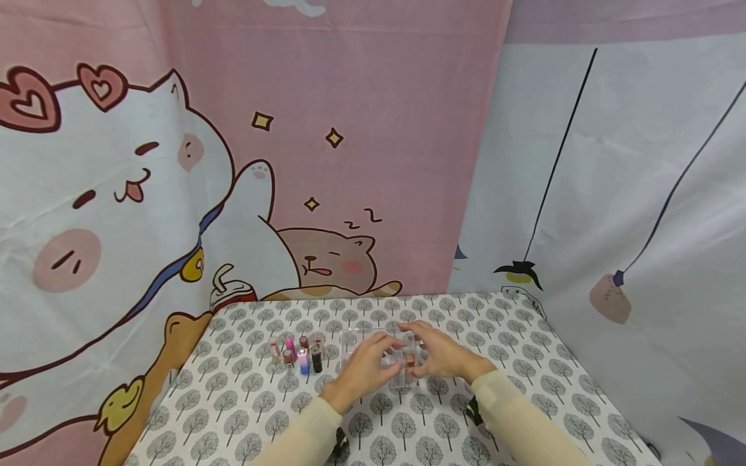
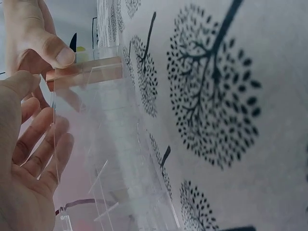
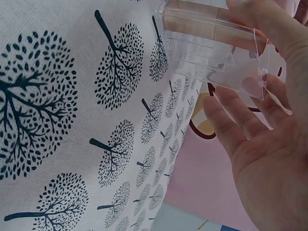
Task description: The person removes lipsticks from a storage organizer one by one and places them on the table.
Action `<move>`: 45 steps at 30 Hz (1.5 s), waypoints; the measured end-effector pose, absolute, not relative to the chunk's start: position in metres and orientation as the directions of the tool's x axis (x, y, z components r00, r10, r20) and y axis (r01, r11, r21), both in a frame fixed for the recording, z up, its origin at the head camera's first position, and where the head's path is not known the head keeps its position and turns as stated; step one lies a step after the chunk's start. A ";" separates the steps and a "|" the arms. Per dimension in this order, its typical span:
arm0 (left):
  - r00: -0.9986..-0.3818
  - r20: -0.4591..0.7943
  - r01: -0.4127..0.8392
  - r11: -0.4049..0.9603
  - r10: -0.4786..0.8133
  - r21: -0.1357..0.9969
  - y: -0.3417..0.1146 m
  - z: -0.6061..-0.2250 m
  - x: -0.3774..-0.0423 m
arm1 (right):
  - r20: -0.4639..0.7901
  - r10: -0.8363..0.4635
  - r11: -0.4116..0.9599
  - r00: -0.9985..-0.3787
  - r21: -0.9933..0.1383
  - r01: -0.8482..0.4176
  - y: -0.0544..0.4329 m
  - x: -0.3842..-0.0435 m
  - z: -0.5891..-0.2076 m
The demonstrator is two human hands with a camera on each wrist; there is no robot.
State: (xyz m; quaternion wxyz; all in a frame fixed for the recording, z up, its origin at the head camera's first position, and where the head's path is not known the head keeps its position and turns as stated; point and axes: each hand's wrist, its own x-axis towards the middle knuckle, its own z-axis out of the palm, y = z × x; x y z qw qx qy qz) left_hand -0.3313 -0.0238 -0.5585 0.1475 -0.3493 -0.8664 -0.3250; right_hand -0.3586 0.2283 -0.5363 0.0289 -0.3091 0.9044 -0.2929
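Observation:
A clear plastic organizer box (image 1: 373, 334) with thin dividers stands on the table. Inside its near right part, a copper-coloured lipstick tube (image 1: 410, 360) stands upright. My left hand (image 1: 366, 366) is over the box with fingers loosely bent, its thumb close to the lipstick's top; in the left wrist view its fingers (image 2: 43, 144) lie beside the clear wall. My right hand (image 1: 443, 353) spans the box's right side, fingers spread toward the far edge. Its thumb (image 3: 245, 9) is beside the lipstick in the right wrist view; whether it touches the tube or the wall I cannot tell.
Left of the box stands a group of several lipsticks, among them a pink one (image 1: 290, 344), a blue-and-white one (image 1: 304, 361) and a black one (image 1: 316, 358). A tree-patterned cloth (image 1: 245, 414) covers the table. Printed curtains (image 1: 402, 162) hang behind it.

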 end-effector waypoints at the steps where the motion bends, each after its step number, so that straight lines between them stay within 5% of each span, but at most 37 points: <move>1: -0.714 0.482 0.700 0.544 0.508 0.462 -0.023 -0.559 -0.332 | 0.128 -0.577 0.636 -0.807 -0.550 -0.542 0.228 -0.359 -0.537; 45: -0.754 0.444 0.657 0.549 0.484 0.516 -0.008 -0.572 -0.333 | 0.121 -0.572 0.627 -0.811 -0.573 -0.527 0.230 -0.359 -0.541</move>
